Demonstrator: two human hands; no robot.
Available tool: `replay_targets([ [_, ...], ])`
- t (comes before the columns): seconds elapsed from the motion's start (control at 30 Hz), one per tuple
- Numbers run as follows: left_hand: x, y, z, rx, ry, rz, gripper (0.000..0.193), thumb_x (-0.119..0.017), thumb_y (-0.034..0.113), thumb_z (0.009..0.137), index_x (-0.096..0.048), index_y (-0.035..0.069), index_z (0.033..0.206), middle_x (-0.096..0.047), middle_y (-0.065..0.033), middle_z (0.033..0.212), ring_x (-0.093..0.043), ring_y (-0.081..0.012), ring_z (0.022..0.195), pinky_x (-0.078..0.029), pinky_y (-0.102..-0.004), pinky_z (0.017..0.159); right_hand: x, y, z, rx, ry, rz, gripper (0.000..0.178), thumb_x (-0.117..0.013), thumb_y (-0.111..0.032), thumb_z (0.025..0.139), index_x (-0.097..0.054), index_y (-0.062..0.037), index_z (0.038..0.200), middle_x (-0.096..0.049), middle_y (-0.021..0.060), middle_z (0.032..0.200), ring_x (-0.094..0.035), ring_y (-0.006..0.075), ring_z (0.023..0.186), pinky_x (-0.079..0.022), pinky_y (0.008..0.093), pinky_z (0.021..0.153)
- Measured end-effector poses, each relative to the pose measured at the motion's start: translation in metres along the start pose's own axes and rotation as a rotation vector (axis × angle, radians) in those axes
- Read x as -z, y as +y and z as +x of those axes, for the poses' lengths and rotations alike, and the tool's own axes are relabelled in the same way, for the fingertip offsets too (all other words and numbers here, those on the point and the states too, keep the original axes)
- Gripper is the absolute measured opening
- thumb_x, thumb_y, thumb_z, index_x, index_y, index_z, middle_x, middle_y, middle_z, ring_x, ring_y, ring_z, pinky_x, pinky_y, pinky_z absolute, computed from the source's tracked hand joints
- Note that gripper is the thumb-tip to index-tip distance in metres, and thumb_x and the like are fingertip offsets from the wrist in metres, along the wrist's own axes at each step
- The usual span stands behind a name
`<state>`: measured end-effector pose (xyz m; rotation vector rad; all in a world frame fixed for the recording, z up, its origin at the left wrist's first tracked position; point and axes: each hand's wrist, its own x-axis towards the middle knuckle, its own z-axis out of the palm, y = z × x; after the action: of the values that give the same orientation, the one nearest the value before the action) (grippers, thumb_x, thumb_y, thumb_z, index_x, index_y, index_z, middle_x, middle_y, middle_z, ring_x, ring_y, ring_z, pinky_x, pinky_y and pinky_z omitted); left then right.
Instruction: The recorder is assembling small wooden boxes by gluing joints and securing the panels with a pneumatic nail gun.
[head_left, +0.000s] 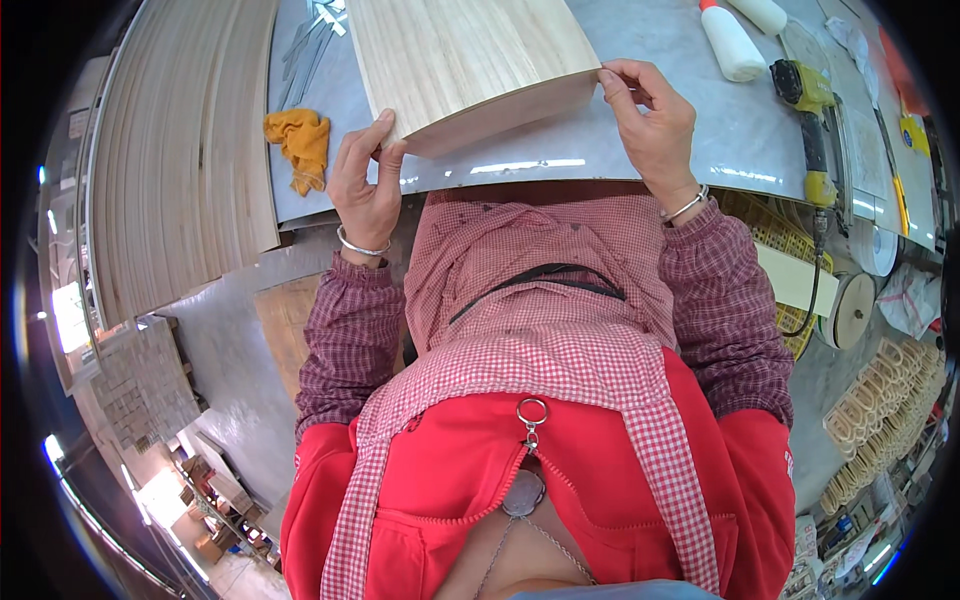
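- We see a smooth, grey, glossy tabletop (pixel 720 140) carrying the work; its near edge runs just before the person's apron (pixel 540 345), a red-and-white check fabric.
- At left, we note long wooden boards (pixel 180 150), flat and striped lengthwise.
- We locate the pale wooden workpiece (pixel 475 50) at the tabletop's near-middle area: straight-edged, streaky grain on the broad face, a plainer side below.
- We find the left hand (pixel 368 190) gripping its near left corner between thumb and fingers.
- We find the right hand (pixel 655 125) pinching its near right corner.
- Right of that hand, we see a yellow-and-black power tool (pixel 815 130) lying at the edge.
- Farther back lies a rounded white bottle (pixel 735 45), red-capped.
- Between boards and left hand, we see a crumpled orange cloth (pixel 300 145).
- Behind the cloth, we note thin, flat strips (pixel 305 60), loosely piled.
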<state>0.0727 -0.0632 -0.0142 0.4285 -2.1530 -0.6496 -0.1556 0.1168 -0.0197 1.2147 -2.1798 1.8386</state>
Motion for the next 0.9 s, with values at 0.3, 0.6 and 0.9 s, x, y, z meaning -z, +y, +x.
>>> replay_targets([
  [0.3, -0.0002, 0.0009, 0.0010, -0.002, -0.011, 0.000, 0.029, -0.070, 0.004, 0.082, -0.067, 0.001, 0.111, -0.061, -0.0051, 0.086, -0.051, -0.0122, 0.068, -0.044, -0.0231, 0.063, -0.0011, 0.0028, 0.0010, 0.034, 0.003, -0.010, 0.011, -0.065, -0.007, 0.084, -0.065, -0.0033, 0.094, -0.067, 0.0013, 0.084, -0.059, 0.0137, 0.064, -0.050, 0.0230, 0.062],
  [0.6, -0.0010, -0.0011, -0.0003, -0.014, 0.007, 0.005, 0.028, -0.070, 0.005, 0.083, -0.066, 0.002, 0.110, -0.063, -0.0055, 0.088, -0.052, -0.0119, 0.069, -0.045, -0.0227, 0.064, -0.0021, 0.0039, 0.0026, 0.265, 0.041, -0.162, 0.016, -0.064, 0.000, 0.079, -0.063, -0.0044, 0.094, -0.065, 0.0013, 0.084, -0.056, 0.0142, 0.060, -0.046, 0.0234, 0.056],
  [0.9, -0.0009, -0.0038, -0.0019, -0.015, 0.015, 0.001, 0.027, -0.070, 0.007, 0.083, -0.066, 0.002, 0.110, -0.063, -0.0054, 0.088, -0.053, -0.0116, 0.069, -0.045, -0.0221, 0.064, -0.0028, 0.0038, 0.0033, 0.289, 0.040, -0.197, 0.017, -0.063, 0.002, 0.077, -0.063, -0.0060, 0.092, -0.063, 0.0004, 0.080, -0.053, 0.0127, 0.057, -0.043, 0.0240, 0.052],
])
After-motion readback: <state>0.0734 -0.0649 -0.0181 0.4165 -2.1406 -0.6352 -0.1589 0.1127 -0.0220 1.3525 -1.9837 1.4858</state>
